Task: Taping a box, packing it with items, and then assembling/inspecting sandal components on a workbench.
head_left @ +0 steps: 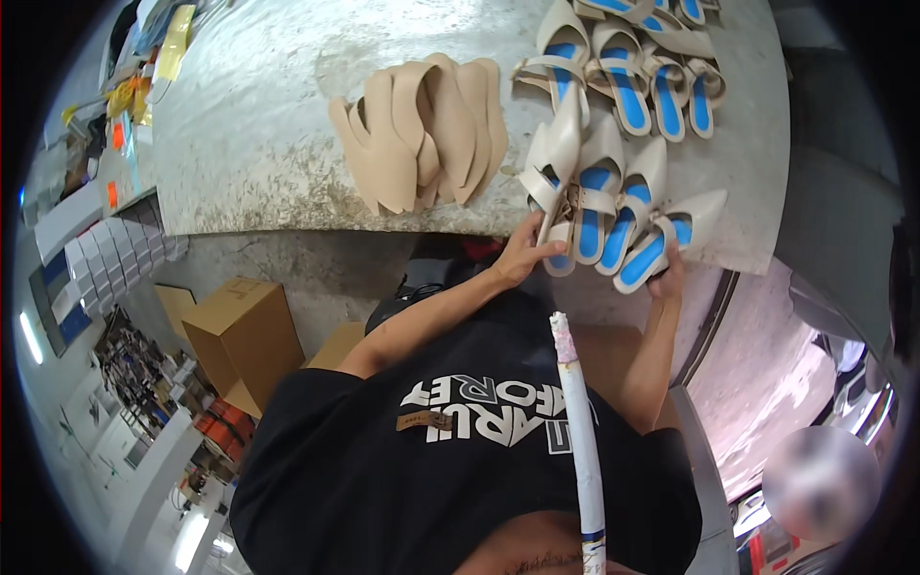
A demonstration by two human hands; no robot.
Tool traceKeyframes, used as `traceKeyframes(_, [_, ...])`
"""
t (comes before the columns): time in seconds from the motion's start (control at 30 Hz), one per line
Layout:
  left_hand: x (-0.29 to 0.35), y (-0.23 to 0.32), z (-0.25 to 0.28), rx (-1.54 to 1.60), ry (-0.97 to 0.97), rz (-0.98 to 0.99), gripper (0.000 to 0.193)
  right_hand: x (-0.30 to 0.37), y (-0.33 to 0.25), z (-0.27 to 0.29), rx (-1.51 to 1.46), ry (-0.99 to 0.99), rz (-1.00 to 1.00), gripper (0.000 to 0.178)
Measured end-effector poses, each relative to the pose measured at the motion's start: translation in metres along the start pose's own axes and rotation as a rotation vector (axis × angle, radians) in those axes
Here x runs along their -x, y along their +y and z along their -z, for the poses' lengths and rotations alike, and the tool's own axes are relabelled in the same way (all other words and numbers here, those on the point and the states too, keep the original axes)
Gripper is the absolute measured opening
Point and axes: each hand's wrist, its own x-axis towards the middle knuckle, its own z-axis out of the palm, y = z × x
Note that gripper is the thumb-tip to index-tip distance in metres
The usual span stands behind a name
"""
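Note:
Cream pointed slip-on shoes with straps and blue insole surfaces stand in a row along the near right edge of the table. My left hand (522, 257) is closed on the leftmost shoe (551, 165), which is tipped on its side with its toe pointing away. At the other end of the row, my right hand (670, 274) grips the rightmost shoe (702, 213) near its heel, its toe angled out to the right. Two similar shoes, one of them a shoe with a buckled strap (596, 182), lie side by side between my hands. Some of my right fingers are hidden beneath the sole.
Beyond the row, more cream shoes (628, 81) lie on the worn table (254, 125). Left of them is a pile of beige insole-shaped pieces (422, 134). A cardboard box (244, 331) stands below on the left. A lit-looking cigarette (580, 431) juts up close to the camera.

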Motion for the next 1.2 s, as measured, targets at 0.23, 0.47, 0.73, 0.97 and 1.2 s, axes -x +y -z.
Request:
traceKeyframes(0.23, [0.039,0.020,0.031,-0.321,-0.066,-0.104,0.070,0.081,0.045,0.001,-0.215,0.122,-0.042,0.062])
traceKeyframes(0.47, [0.059,0.266,0.101,-0.539,-0.149,-0.178,0.084,0.072,0.077,-0.257,-0.534,-0.173,0.003,0.070])
traceKeyframes(0.73, [-0.110,0.532,0.342,-0.478,-0.196,-0.192,0.067,-0.131,0.200,-0.610,-0.622,-0.172,0.218,0.065])
traceKeyframes(0.97, [-0.205,0.520,0.416,-1.013,-0.163,-0.304,0.048,-0.179,0.256,-0.613,-0.332,0.337,0.109,0.073])
traceKeyframes(1.2, [-0.112,0.552,0.497,-1.017,0.413,-0.921,0.038,0.092,0.288,-0.570,0.216,0.643,0.121,0.044])
